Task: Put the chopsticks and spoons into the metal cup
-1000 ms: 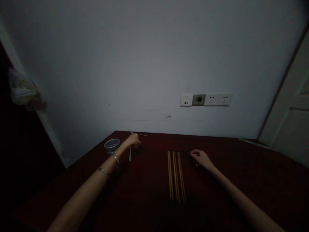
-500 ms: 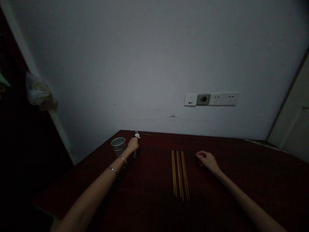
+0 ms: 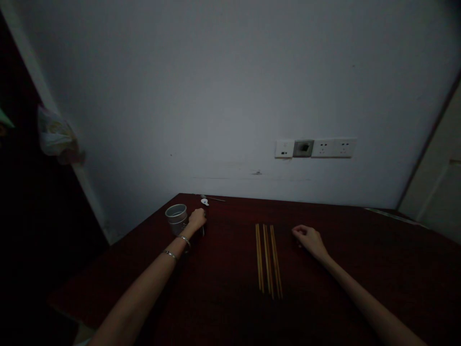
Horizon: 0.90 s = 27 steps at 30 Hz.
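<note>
My left hand [image 3: 197, 218] is closed at the far left of the table, just right of a grey metal cup [image 3: 176, 221]. A thin metal utensil [image 3: 203, 231] pokes out below its fingers; the rest is covered by the hand. Just beyond the knuckles lies a small white rounded piece [image 3: 204, 202]. Behind that, near the wall, is a spoon [image 3: 214, 199] with a long thin handle. My right hand [image 3: 310, 240] rests on the table with fingers curled in, nothing visible in them. Left of it, several wooden chopsticks [image 3: 267, 259] lie in three pairs, pointing away from me.
The dark red table [image 3: 223, 298] meets a pale wall [image 3: 223, 96] at its back edge. Wall sockets [image 3: 333, 148] sit above the table on the right. A plastic bag [image 3: 55, 134] hangs at the far left. The room is dim.
My left hand has drawn slightly toward me, leaving a gap between it and the white piece. My right hand, the cup and the chopsticks have stayed in place.
</note>
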Available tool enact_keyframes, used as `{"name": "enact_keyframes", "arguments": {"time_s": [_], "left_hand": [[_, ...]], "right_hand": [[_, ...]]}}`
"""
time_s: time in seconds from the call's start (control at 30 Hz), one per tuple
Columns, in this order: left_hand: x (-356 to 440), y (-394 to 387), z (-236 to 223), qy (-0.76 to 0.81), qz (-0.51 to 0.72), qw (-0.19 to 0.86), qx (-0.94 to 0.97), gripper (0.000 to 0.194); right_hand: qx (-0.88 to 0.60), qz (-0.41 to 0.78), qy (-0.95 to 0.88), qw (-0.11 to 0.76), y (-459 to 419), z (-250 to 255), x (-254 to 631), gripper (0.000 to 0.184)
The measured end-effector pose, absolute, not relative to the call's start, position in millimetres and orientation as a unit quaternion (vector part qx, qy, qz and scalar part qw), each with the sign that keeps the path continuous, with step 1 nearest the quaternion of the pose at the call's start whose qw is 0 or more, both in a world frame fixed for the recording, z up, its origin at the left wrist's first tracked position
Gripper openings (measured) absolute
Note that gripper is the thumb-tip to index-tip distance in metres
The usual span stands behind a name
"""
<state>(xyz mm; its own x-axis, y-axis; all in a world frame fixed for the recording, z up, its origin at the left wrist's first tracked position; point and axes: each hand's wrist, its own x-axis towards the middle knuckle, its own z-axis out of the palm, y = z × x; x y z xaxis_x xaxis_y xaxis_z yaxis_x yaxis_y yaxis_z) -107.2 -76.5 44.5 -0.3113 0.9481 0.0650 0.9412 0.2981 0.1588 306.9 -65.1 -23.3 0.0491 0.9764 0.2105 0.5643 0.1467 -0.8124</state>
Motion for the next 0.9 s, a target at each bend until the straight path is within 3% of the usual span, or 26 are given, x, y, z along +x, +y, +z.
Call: {"name": "enact_keyframes", "arguments": {"time_s": [0.67, 0.9], "left_hand": [[-116, -70, 32, 0.821, 0.137, 0.034, 0.553, 0.029], [-118, -71, 30, 0.822, 0.179, 0.097, 0.532, 0.011]], "right_hand": [[-0.594, 0.255, -0.641, 0.413, -63, -28, 308, 0.022], [-0.598, 0.231, -0.646, 0.414, -69, -22, 305, 0.022]]}}
